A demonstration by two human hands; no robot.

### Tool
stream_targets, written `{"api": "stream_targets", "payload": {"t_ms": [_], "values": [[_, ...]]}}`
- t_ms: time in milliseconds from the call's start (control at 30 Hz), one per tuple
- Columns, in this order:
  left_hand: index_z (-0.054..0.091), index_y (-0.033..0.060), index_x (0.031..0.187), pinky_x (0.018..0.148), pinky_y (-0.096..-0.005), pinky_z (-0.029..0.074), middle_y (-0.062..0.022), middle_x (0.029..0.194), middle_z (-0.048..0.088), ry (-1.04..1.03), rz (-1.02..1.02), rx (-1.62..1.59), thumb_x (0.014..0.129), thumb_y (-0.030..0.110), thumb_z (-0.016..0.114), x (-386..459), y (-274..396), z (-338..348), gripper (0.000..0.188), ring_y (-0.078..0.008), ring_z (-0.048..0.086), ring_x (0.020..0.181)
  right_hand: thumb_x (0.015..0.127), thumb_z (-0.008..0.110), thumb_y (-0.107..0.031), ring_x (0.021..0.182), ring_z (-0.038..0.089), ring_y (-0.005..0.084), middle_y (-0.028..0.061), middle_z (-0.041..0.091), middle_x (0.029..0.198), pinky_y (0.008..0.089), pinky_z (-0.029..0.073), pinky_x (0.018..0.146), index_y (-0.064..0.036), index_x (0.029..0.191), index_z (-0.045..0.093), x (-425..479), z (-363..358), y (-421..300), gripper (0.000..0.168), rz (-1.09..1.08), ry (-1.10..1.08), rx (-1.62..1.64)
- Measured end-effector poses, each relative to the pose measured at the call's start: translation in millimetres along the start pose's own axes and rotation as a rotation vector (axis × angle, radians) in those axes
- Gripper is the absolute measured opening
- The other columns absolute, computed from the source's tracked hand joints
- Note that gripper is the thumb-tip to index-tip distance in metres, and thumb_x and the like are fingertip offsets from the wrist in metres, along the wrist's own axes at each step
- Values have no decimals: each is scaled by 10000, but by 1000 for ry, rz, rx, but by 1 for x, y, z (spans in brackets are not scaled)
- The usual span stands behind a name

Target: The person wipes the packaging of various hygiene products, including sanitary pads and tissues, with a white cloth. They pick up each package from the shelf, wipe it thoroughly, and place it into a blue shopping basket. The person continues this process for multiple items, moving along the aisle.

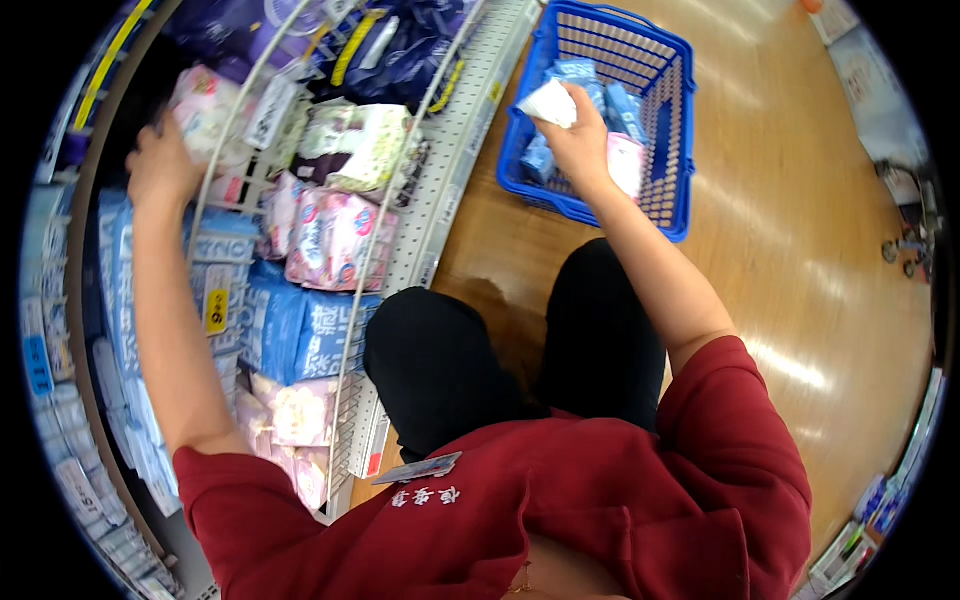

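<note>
My left hand [165, 161] reaches into the shelf at the left and touches a pink and white soft package [206, 112]; whether its fingers grip it is hard to tell. My right hand [577, 131] holds a small white item [551, 103], possibly paper or a packet, over a blue plastic shopping basket [684, 142]. Inside the basket lie several blue packages [626, 112] and a pink and white package [625, 166]. Pink printed packs [341, 240] and green-white floral packs [367, 146] stand in the wire-divided shelf.
Blue packs [300, 322] and pale floral packs [296, 412] fill the nearer shelf sections behind wire dividers [382, 214]. Dark purple packages [397, 52] lie at the far end. The perforated metal shelf edge [439, 157] runs beside my knees. A wheeled object [911, 240] stands at the far right.
</note>
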State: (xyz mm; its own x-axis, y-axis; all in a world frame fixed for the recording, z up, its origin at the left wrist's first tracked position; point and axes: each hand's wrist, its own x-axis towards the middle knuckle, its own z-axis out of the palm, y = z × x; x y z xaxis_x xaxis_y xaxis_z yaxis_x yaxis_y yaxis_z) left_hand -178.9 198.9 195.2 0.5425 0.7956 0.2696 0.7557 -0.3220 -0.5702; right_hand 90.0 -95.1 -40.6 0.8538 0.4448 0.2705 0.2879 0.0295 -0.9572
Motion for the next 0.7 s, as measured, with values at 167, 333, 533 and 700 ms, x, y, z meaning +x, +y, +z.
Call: {"api": "stream_targets", "payload": {"t_ms": [167, 333, 533, 700], "values": [[234, 177, 1449, 925, -517, 454, -201, 1379, 381, -36, -41, -31, 674, 373, 795, 31, 20, 12, 976, -459, 432, 1197, 661, 793, -337, 985, 600, 380, 227, 630, 1023, 405, 486, 866, -55, 1167, 569, 14, -135, 94, 621, 331, -37, -866], [233, 174, 1445, 968, -532, 392, -203, 1391, 365, -81, -170, 69, 662, 415, 803, 40, 19, 12, 998, -431, 374, 1252, 536, 835, -552, 1027, 618, 353, 280, 612, 1091, 378, 492, 882, 113, 1194, 457, 7, -149, 141, 1009, 530, -446, -1047], [256, 186, 1420, 953, -573, 370, -161, 1412, 351, -44, -73, 228, 627, 402, 824, 40, 32, 23, 1000, -424, 381, 1249, 537, 872, -467, 1080, 577, 375, 283, 573, 1146, 386, 472, 923, 87, 1217, 410, -4, -141, 141, 991, 579, -436, -1120], [311, 153, 1397, 918, -597, 377, -131, 1374, 408, -33, -106, 272, 663, 373, 805, 31, 25, 5, 912, -423, 402, 1235, 538, 882, -444, 1188, 500, 345, 239, 480, 1269, 411, 470, 942, 18, 1305, 373, -3, -136, 140, 1030, 613, -484, -1050]]}}
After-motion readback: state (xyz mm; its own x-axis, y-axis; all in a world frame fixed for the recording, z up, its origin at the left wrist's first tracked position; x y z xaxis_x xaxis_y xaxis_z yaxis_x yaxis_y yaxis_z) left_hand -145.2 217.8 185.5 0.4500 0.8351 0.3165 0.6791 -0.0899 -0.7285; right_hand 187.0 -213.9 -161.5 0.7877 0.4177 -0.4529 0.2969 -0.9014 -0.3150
